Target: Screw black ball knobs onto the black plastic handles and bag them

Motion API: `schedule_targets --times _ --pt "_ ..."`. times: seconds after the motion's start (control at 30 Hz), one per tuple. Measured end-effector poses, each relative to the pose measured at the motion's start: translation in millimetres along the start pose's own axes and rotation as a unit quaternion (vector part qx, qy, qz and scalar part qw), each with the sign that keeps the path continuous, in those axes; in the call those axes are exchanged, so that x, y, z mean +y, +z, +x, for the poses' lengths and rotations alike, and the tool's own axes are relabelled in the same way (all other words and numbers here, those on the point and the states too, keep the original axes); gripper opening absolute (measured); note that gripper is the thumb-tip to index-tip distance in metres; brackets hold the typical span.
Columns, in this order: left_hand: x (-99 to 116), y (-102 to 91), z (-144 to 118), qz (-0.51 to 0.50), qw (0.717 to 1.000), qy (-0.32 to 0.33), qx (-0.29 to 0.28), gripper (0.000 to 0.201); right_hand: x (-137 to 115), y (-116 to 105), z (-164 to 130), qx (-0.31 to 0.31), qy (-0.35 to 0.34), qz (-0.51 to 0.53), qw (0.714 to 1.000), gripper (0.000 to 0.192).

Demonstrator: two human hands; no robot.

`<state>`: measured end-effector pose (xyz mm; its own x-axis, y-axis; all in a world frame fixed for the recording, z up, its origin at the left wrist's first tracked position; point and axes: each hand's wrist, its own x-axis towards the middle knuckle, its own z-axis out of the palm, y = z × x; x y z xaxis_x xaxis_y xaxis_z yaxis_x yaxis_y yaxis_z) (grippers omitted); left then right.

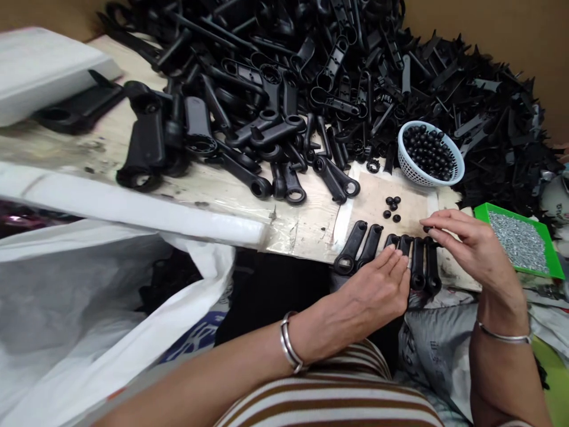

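Observation:
A row of several black plastic crank-like arms (416,264) lies side by side along the table's near edge, their ring ends toward me. My left hand (382,284) rests over the middle ones, fingers stretched out together on top; its thumb is hidden. At the row's right end, my right hand (475,246) is closed in a pinch on a small black round knob (427,229), just above the far end of the last arm. Several loose black knobs (392,203) sit on the table beyond the row.
A light-blue basket (405,159) holds many black knobs. To the right, a green tray (558,261) contains small silver screws or pins (518,240). A large heap of black plastic parts (284,65) covers the back. White foam (133,204) and a white bag (133,344) lie at left.

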<state>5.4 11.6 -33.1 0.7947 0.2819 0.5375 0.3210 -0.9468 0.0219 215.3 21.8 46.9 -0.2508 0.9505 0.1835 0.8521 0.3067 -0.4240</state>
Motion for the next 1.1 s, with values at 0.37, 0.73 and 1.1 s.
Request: schedule_targets --times 0.37,0.73,1.1 --pt "-2.0 -3.4 0.5 -0.012 1.0 -0.008 -0.005 0.028 -8.8 24.3 -18.8 0.078 -0.056 -0.087 0.992 0.015" --pt "-2.4 -0.6 -1.3 -0.031 0.999 -0.011 -0.012 0.029 4.2 37.3 -14.5 0.067 -0.018 -0.073 0.995 0.006" --pt "-3.3 0.4 -0.9 -0.046 0.999 -0.015 -0.022 0.027 6.3 38.3 -20.8 0.075 -0.08 -0.071 0.991 0.022"
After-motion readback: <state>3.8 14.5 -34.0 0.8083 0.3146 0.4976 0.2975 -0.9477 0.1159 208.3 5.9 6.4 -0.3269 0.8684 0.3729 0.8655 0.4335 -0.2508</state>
